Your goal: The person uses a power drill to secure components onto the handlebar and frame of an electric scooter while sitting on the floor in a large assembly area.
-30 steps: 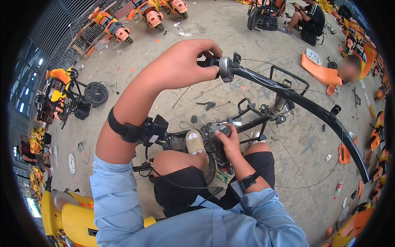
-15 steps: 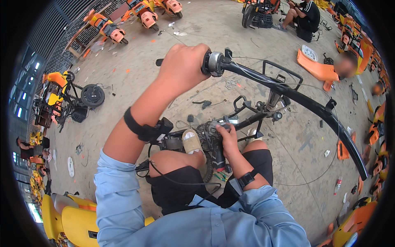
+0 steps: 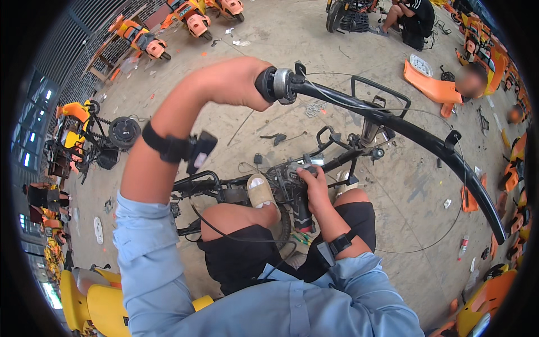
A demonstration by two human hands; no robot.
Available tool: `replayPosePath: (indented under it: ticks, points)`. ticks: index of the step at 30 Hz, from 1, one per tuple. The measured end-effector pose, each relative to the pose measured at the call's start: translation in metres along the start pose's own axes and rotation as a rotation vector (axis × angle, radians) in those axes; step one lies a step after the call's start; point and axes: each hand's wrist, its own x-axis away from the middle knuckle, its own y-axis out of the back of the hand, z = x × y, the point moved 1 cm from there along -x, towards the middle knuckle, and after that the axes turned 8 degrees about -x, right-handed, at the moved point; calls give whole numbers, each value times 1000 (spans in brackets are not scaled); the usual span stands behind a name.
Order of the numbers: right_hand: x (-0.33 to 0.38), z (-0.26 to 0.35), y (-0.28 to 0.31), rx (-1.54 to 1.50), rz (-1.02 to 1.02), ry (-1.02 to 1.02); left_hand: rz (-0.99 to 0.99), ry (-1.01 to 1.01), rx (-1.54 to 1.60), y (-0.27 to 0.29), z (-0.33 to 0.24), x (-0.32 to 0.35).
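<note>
A black handlebar [image 3: 401, 123] curves across the frame from upper middle to the right, a thin cable hanging along it. My left hand [image 3: 241, 81] is closed round its left end, beside a black collar and a silver ring clamp [image 3: 284, 86]; its fingers are mostly turned from view. Lower down, between my knees, my right hand [image 3: 311, 182] grips a dark cordless power tool [image 3: 300, 210] with a red mark near its base. The tool's front end is hard to make out against the black scooter frame [image 3: 342, 160] under it.
A loose brake lever [image 3: 275, 137] and small parts lie on the concrete floor. An orange body panel [image 3: 429, 84] rests at upper right. A stripped scooter [image 3: 92, 135] stands on the left, a yellow seat [image 3: 106, 306] at lower left. A person [image 3: 412, 25] sits far right.
My left hand has shifted left and slightly down, wrist bent more; the bar tip that stuck out past it no longer shows. The handlebar moved slightly. My right hand stays on the tool.
</note>
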Motion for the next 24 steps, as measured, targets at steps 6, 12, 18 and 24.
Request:
replayPosePath:
  ticks: [6, 12, 18, 24]
  points:
    - [6, -1, -6, 5, 8, -11, -917, -102, -551, -53, -1, 13]
    - [7, -6, -9, 38, 14, -2, -1254, -60, -634, -76, -4, 4]
    - [3, -5, -9, 97, 7, 14, -646, -31, -361, -37, -12, 13]
    - [7, -8, -15, 92, 28, -45, 41, 68, -117, 4, -11, -1]
